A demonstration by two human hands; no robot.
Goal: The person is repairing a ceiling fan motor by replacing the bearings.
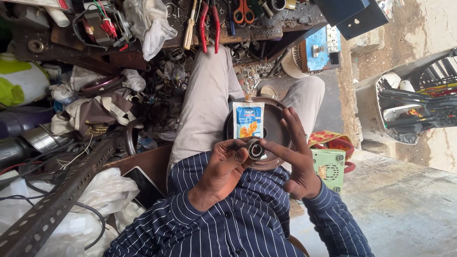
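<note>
Left hand [223,164] pinches a small round bearing [255,149], just in front of the dark metal disc [278,133] on the lap. A blue-orange sachet [248,120] lies on that disc. Right hand [297,152], fingers spread, fingertip touching the bearing.

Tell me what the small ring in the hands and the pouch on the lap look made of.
Small ring: likely steel, dark with a shiny metallic glint, resembling a bearing. Pouch: seemingly glossy plastic film, blue and white with orange print, its surface reflecting light.
</note>
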